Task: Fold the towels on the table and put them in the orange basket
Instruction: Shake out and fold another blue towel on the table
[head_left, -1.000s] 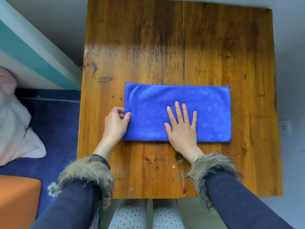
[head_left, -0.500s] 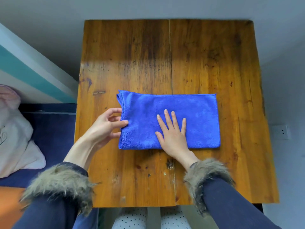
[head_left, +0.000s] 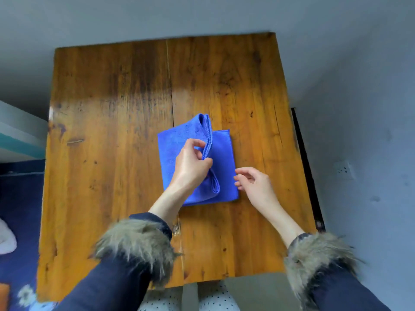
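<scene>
A blue towel (head_left: 222, 153) lies near the middle of the wooden table (head_left: 112, 131), half folded over itself. My left hand (head_left: 190, 164) pinches the towel's left end and holds it raised above the right half, the doubled edge standing up. My right hand (head_left: 253, 182) hovers just off the towel's right edge, fingers loosely curled and holding nothing. A sliver of the orange basket (head_left: 4, 296) shows at the bottom left corner.
A dark blue surface (head_left: 20, 209) with a white cloth (head_left: 6, 239) lies to the left of the table. A grey wall with a socket (head_left: 343, 170) is on the right. My dotted trousers (head_left: 208, 297) show below the table's near edge.
My left hand has lifted the towel's left end and carried it rightward over the rest. My right hand has come off the towel and moved to its right edge. The view has shifted.
</scene>
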The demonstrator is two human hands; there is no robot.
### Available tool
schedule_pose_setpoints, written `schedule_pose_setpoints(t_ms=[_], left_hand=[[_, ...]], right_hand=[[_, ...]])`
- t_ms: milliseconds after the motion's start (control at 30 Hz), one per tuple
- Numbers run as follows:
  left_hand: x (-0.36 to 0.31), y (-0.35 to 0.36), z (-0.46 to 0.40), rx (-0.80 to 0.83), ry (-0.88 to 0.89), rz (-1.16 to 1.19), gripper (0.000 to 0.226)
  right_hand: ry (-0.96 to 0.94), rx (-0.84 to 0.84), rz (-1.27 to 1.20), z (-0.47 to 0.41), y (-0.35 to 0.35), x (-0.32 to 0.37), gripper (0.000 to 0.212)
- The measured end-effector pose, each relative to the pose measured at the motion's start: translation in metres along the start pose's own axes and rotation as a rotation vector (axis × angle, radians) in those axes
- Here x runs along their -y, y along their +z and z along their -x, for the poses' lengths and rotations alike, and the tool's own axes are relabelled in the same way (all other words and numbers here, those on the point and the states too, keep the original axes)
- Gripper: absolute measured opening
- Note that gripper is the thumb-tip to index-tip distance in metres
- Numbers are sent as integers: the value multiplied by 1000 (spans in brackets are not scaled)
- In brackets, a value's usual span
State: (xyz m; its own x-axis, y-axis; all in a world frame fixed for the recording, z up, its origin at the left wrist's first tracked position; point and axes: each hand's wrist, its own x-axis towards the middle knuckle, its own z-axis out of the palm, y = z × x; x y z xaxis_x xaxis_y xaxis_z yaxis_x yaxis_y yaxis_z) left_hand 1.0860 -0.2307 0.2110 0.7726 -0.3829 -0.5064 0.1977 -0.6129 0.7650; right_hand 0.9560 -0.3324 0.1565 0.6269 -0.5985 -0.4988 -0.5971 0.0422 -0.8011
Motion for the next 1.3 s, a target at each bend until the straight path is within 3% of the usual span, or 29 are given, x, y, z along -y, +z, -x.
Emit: schedule_pose_setpoints(t_ms=[267,567,667,733,800,900,1000,1133,1300], left_hand=[[15,54,-10,-30,44,-314,34],[22,78,-14,5,34,-283,34],[31,69,-4,-29,208,-180,27],[46,51,4,-124,430,-273,25],[67,26,4,-229,609,-529,32],[92,-4,-5,-230,661,-821,43],[98,-13,-19,-131,655,-951,49],[97,-10,-38,-86,706,-1044,54],[111,-4,-49,-122,682,-1016,58]], right_hand=[[-7,150,129,-9,-12,-17,25],[23,132,77,-9,-14,-19,27],[83,113,9,-12,-10,-15,24],[92,83,16,-16,-5,-9,26],[17,-45,145,-18,2,-3,30],[-379,-280,441,-17,21,3,35],[-758,-193,755,-24,49,-2,42],[-755,-129,958,-52,58,-9,51],[-688,-109,897,-68,51,-23,60]])
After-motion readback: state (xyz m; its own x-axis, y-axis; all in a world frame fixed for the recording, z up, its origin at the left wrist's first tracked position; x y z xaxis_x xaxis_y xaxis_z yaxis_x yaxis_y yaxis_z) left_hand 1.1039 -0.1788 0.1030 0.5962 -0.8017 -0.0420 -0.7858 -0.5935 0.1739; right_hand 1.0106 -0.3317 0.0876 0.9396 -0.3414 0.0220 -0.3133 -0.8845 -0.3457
